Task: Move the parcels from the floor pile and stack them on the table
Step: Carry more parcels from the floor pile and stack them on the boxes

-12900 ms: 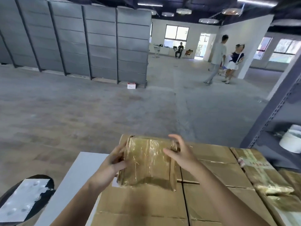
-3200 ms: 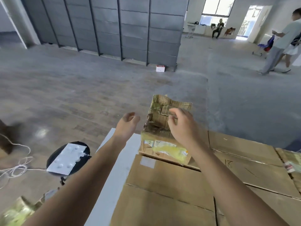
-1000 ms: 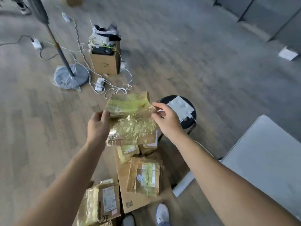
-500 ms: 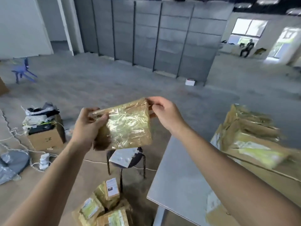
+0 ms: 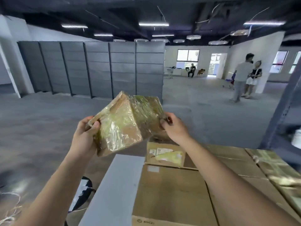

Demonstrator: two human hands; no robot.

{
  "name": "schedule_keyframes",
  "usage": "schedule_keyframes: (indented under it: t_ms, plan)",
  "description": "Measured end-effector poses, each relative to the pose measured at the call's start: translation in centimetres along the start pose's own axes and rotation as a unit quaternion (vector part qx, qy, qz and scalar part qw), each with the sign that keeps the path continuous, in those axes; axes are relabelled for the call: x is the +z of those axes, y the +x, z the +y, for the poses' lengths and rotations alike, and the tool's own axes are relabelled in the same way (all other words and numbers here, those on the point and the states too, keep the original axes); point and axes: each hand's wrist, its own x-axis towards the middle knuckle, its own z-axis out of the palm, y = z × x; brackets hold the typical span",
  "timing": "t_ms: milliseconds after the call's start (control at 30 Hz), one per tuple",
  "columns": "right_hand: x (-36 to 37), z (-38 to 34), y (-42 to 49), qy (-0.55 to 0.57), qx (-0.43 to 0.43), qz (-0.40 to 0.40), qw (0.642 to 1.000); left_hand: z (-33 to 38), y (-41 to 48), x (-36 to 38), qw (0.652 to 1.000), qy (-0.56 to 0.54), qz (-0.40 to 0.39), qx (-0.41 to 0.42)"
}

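1. You have two hands in view, both on one parcel (image 5: 128, 121).
2. Your left hand (image 5: 83, 136) grips its lower left corner. The thumb is curled over the front face, and the other fingers are hidden behind it.
3. Your right hand (image 5: 175, 129) pinches its right edge with curled fingers. The fingertips are partly lost against the wrap.
4. The parcel is wrapped in glossy tape and hangs tilted in the air over the far left corner of the table (image 5: 114, 185).
5. One labelled parcel (image 5: 164, 154) sits on the cartons just below the held one. You cannot tell whether the two touch.
6. At least three flat cartons (image 5: 171, 193) cover the table. Your right forearm hides part of their seams, so the full count is unclear.
7. More wrapped parcels (image 5: 276, 170) lie along the right side. They are cut off by the edge and blur into each other, so they cannot be counted.
8. One stool (image 5: 83, 191) shows at lower left, half hidden by your left arm and the table.
9. A tangle of cable (image 5: 9, 207) is cut off at the left edge.
10. Six grey panels (image 5: 97, 69) stand in a row behind.
11. There are three people (image 5: 242, 74) far off: two standing together and one seated, too small to make out.
12. One rack post (image 5: 280, 108) and one white tub (image 5: 297, 137) are cropped at the right.
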Motion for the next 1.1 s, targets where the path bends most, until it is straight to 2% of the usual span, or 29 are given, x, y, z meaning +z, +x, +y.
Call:
schedule_keyframes:
  t_ms: [167,267,333,533,667,767,933,1000,1100]
  plan:
    - [-9.0,6.1,-1.4,0.106,0.105,0.014,0.989,-3.4,-2.3,8.1,0.996,-0.039,-0.052,-0.057]
    - [-13.3,8.7,-2.3,0.259,0.183,0.013,0.948,-4.9,-2.7,11.9,0.991,-0.033,-0.087,-0.091]
    - [-15.6,10.5,-2.5,0.352,0.204,0.014,0.913,-5.6,-2.6,14.4,0.988,-0.02,-0.11,-0.11]
    - [-19.6,14.8,-2.5,0.466,0.225,0.083,0.852,-8.3,-1.0,22.1,0.979,0.007,-0.157,-0.126]
    - [-21.6,17.1,-1.3,0.447,0.231,0.14,0.853,-11.5,1.7,25.9,0.969,0.058,-0.182,-0.159]
    - [-22.6,18.2,0.2,0.39,0.264,0.186,0.863,-13.8,4.1,27.8,0.955,0.109,-0.219,-0.169]
    - [-23.1,20.9,3.2,0.34,0.299,0.243,0.858,-16.8,8.4,30.1,0.907,0.219,-0.317,-0.17]
    - [-23.4,22.2,4.2,0.312,0.325,0.265,0.853,-18.0,10.1,30.7,0.886,0.271,-0.35,-0.138]
    - [-23.9,24.0,5.2,0.271,0.368,0.278,0.844,-19.5,11.5,31.0,0.854,0.393,-0.339,-0.028]
